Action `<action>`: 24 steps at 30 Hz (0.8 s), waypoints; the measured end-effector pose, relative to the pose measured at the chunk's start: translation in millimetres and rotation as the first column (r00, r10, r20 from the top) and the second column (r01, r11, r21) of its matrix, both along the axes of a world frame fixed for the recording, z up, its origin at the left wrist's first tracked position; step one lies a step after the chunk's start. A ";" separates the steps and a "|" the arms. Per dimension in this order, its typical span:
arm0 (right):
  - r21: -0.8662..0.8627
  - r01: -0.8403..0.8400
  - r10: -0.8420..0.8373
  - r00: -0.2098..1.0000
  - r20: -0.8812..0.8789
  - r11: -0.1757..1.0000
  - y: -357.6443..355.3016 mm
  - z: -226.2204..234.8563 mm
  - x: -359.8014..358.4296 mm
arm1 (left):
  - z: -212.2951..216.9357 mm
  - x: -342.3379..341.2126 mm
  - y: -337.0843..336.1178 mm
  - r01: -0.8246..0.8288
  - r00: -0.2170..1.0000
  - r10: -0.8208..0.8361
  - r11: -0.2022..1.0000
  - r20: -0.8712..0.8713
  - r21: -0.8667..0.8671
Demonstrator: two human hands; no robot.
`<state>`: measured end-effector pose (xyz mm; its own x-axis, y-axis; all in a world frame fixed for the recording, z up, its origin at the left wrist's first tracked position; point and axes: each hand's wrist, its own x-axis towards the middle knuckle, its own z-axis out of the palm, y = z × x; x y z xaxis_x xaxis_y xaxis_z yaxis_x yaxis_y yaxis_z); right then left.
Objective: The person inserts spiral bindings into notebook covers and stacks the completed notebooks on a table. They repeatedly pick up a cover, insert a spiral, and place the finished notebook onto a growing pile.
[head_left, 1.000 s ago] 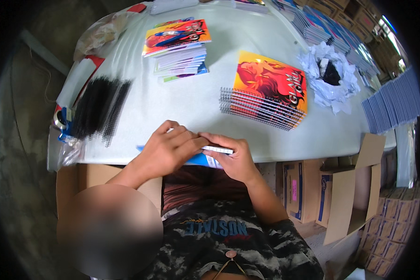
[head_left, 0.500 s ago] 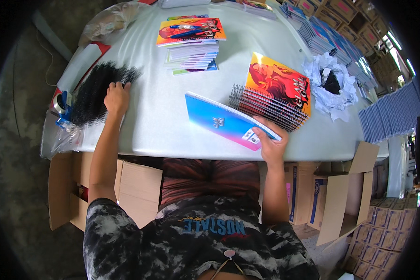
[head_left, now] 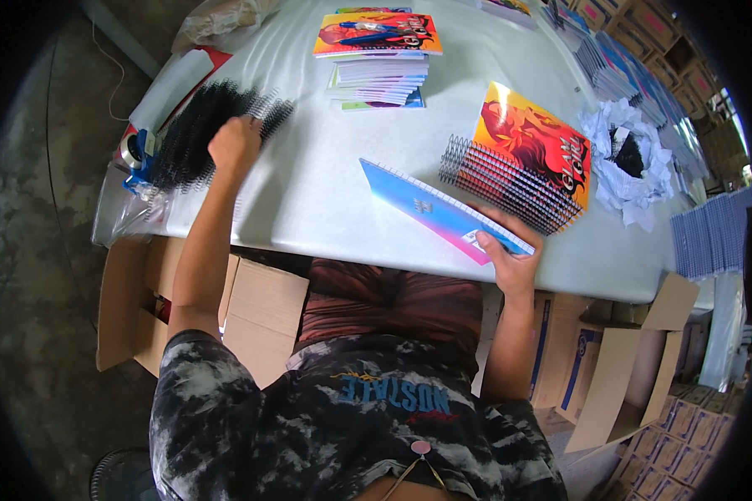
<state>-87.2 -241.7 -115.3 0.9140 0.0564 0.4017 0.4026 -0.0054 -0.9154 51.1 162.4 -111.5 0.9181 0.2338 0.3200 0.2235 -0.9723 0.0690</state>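
Note:
My right hand [head_left: 514, 252] grips a thin notebook [head_left: 434, 209] with a blue-to-pink cover, thumb on the cover and fingers behind. It is held tilted above the table's near edge, and a row of small holes runs along its upper long edge. Over at the left, my left hand [head_left: 236, 144] is closed against a heap of black spiral binding coils [head_left: 188, 142]. What its fingertips pinch is hidden. Just beyond the held notebook lies a stack of spiral-bound notebooks [head_left: 530, 142] with a red and yellow cover, their coils toward me.
Farther back stands a pile of notebooks [head_left: 384, 79] with blue pens [head_left: 368, 35] on top. Crumpled white wrapping [head_left: 631, 188] holds more black coils at the right. A blue tape dispenser [head_left: 142, 154] sits left of the heap. Open cardboard boxes [head_left: 263, 321] stand below the table edge.
The view has shifted, so the table's things appear farther right. My left hand stays at the coil heap, and my right hand keeps the notebook, now seen more edge-on.

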 end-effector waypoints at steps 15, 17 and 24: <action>0.027 0.095 -0.094 0.995 -0.032 0.995 -1.4 -4.0 6.2 | 8.2 17.4 -7.3 0.145 0.950 -0.107 0.983 0.294 -0.110; 0.037 0.100 -0.099 0.995 -0.029 0.994 0.1 -0.7 9.2 | 1.0 24.2 4.2 0.003 1.000 -0.003 1.000 -0.020 0.011; 0.020 0.125 -0.124 0.992 -0.023 0.992 4.1 -3.9 10.6 | 17.9 3.9 -19.9 0.359 0.901 -0.247 0.885 0.355 -0.297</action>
<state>-76.6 -237.7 -119.2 0.9219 -0.0667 0.3818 0.3802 -0.0349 -0.9242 55.0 142.5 -93.5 0.8344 0.1067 0.5407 -0.1645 -0.8882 0.4291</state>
